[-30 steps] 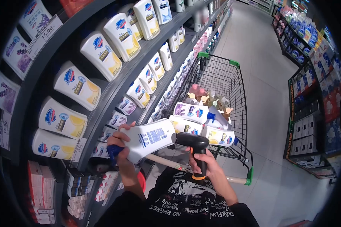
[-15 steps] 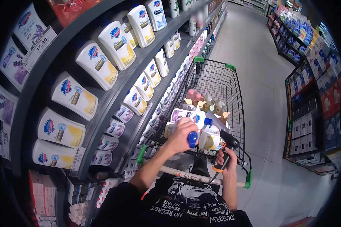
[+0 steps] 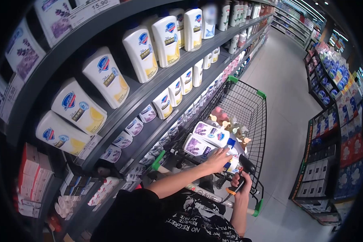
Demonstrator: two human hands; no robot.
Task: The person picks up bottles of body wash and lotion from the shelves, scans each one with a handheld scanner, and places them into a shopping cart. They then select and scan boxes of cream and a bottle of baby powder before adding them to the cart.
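Two white body wash bottles with lavender pictures lie side by side in the shopping cart [image 3: 265, 133]: the farther bottle [image 3: 211, 134] shows its blue cap, while the nearer bottle [image 3: 197, 146] has its cap end behind my left hand [image 3: 217, 161]. That hand is stretched over the bottles, fingers extended. Another white bottle [image 3: 234, 162] lies partly hidden beyond its fingertips. My right hand [image 3: 242, 183] is wrapped round the handle of a black and orange handheld scanner [image 3: 246, 165], its head above the cart's near end.
Shelves on the left carry rows of white bottles [image 3: 140, 54] with lemon or lavender labels. Pump bottles [image 3: 238, 131] stand deeper in the cart. The cart handle [image 3: 205, 193] crosses before my body. Boxed goods [image 3: 316, 169] line the right side of the aisle [image 3: 266, 72].
My left hand has lowered the lavender bottle beside the other one, and its fingers have spread from their grip. The view has shifted; the right hand still holds the scanner.
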